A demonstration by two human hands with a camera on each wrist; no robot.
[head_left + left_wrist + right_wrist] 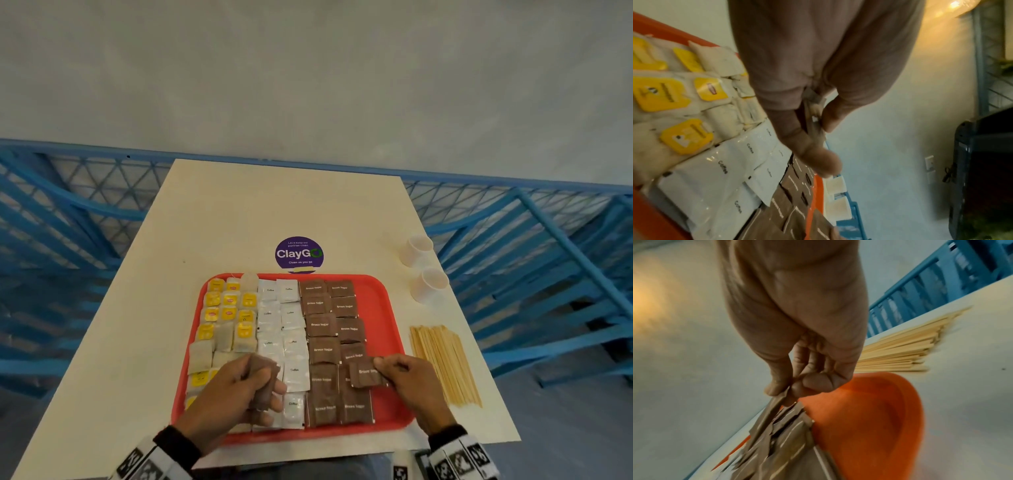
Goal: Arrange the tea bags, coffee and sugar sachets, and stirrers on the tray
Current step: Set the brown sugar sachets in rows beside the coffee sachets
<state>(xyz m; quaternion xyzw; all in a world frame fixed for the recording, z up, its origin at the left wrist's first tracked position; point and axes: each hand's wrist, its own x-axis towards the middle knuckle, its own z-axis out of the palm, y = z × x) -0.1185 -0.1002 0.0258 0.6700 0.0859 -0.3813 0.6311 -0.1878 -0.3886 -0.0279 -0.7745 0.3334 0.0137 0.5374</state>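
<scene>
A red tray (385, 308) holds columns of yellow-tagged tea bags (229, 308), white coffee sachets (281, 318) and brown sugar sachets (329, 329). My left hand (239, 387) hovers over the tray's near middle and grips a small stack of brown sugar sachets (265, 380), also seen edge-on as the held stack (813, 116). My right hand (407, 377) pinches one brown sugar sachet (366, 375) by its edge, just above the right sugar column; the wrist view shows this pinched sachet (781, 418). Wooden stirrers (443, 363) lie in a bundle on the table right of the tray.
Two white paper cups (424, 270) lie on their sides at the table's right edge, behind the stirrers. A round purple sticker (299, 254) sits beyond the tray. Blue railings (85, 219) flank the white table (274, 205).
</scene>
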